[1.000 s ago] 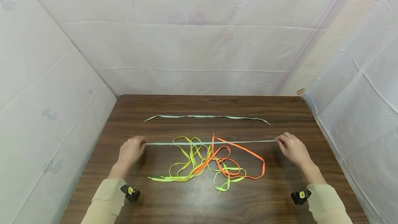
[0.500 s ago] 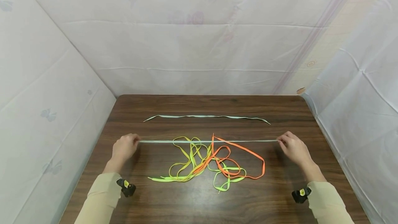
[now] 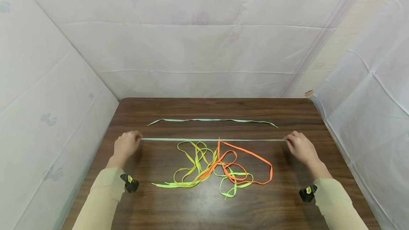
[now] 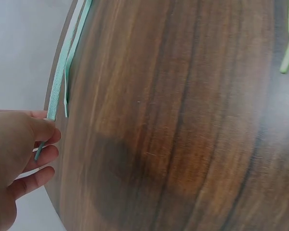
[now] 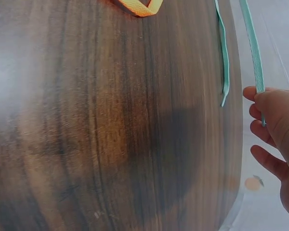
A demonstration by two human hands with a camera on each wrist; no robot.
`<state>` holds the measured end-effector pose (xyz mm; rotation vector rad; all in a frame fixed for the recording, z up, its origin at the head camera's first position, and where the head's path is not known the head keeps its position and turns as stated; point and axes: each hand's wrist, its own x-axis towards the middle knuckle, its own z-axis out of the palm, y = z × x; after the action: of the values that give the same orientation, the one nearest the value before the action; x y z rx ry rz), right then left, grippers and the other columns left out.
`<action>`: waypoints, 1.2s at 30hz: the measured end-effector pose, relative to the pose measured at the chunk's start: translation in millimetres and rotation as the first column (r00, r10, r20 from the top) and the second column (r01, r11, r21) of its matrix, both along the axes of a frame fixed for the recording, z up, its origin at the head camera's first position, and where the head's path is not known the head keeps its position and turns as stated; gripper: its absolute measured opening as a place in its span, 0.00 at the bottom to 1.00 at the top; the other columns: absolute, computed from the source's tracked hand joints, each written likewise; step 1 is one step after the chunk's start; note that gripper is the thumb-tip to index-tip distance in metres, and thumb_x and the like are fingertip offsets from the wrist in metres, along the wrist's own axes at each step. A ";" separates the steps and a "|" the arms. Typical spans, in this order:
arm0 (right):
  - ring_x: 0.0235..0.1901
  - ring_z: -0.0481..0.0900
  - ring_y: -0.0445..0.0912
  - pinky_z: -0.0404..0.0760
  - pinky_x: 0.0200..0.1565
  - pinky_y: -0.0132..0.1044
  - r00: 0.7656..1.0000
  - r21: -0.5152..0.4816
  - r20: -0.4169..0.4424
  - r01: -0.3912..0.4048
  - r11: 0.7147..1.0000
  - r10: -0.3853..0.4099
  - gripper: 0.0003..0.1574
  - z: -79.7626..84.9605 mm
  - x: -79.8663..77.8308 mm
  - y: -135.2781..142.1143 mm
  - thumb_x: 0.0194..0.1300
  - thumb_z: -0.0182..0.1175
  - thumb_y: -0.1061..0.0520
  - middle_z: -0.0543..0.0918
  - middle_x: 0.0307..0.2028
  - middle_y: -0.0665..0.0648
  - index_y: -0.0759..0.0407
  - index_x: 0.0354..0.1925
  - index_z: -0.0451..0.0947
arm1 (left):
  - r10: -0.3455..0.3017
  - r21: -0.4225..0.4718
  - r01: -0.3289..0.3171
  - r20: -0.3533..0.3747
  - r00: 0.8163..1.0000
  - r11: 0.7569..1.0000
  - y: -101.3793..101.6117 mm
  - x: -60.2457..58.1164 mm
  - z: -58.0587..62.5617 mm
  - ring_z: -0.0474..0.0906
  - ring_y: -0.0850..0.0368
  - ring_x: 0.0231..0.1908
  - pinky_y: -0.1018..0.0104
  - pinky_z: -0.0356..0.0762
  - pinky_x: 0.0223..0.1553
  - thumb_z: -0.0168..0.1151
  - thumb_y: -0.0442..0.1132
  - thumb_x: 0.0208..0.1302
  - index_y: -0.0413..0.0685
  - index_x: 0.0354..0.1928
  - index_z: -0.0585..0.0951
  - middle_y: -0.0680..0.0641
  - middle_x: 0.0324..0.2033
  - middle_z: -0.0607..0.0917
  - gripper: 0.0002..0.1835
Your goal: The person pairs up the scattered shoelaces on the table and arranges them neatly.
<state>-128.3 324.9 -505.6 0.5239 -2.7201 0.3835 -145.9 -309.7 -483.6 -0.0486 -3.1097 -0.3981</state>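
The left hand (image 3: 127, 144) and right hand (image 3: 300, 147) each pinch one end of a pale green lace (image 3: 169, 139), held straight above the table (image 3: 191, 214). A matching lace (image 3: 204, 119) lies farther back; bright tangled laces (image 3: 209, 169) lie nearer.

**Bright soft light up top, bent edges in wrist cams**

Head view: bright, approx. even, light prob. from above. Pale wall sheets (image 3: 179, 49) beyond both grips look washed out, print v. faint. Counter (image 3: 204, 215) is darker, w/ a hazy glare patch between L grip (image 3: 127, 144) and R grip (image 3: 300, 148), on their near side. Soft shadow under each grip. Held mint lace (image 3: 185, 139) reads as a thin pale strip, weave too small to tell.

Wrist views: dimmer, a bit soft; weave shows near L grip. Diffuse dark shadow beside each grip; bluish glare at opp. frame edge, well apart from grip. Counter rim near grip bows, wide-angle distort.
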 end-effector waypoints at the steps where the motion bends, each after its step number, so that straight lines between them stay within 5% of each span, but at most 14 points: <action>1: 0.27 0.75 0.52 0.73 0.27 0.46 1.000 0.003 0.000 0.001 1.000 -0.001 0.05 0.3 -2.0 -0.1 0.50 0.63 0.68 0.78 0.28 0.57 0.64 0.30 0.81 | 0.004 -0.001 -0.004 -0.002 1.000 1.000 0.1 -2.3 0.9 0.80 0.44 0.26 0.52 0.72 0.20 0.56 0.34 0.60 0.42 0.36 0.81 0.38 0.35 0.84 0.06; 20: 0.23 0.72 0.52 0.70 0.27 0.45 0.998 -0.026 0.049 0.032 0.999 -0.031 0.05 7.9 -44.5 -4.8 0.53 0.60 0.70 0.75 0.23 0.58 0.65 0.30 0.74 | 0.051 0.005 -0.051 -0.043 0.998 0.999 4.8 -43.0 5.6 0.79 0.44 0.25 0.52 0.71 0.19 0.54 0.36 0.62 0.42 0.37 0.81 0.37 0.34 0.84 0.08; 36: 0.25 0.73 0.54 0.72 0.29 0.49 0.974 0.006 0.194 0.122 0.993 -0.121 0.03 17.2 -72.5 -19.2 0.59 0.55 0.65 0.75 0.27 0.62 0.66 0.33 0.74 | 0.179 0.032 -0.178 -0.030 0.983 0.984 18.6 -58.0 9.8 0.80 0.37 0.33 0.46 0.73 0.27 0.52 0.37 0.62 0.42 0.38 0.80 0.37 0.37 0.84 0.09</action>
<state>-200.8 305.7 -488.4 0.3314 -2.9191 0.4302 -204.0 -291.1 -473.7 0.2198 -3.0414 -0.4322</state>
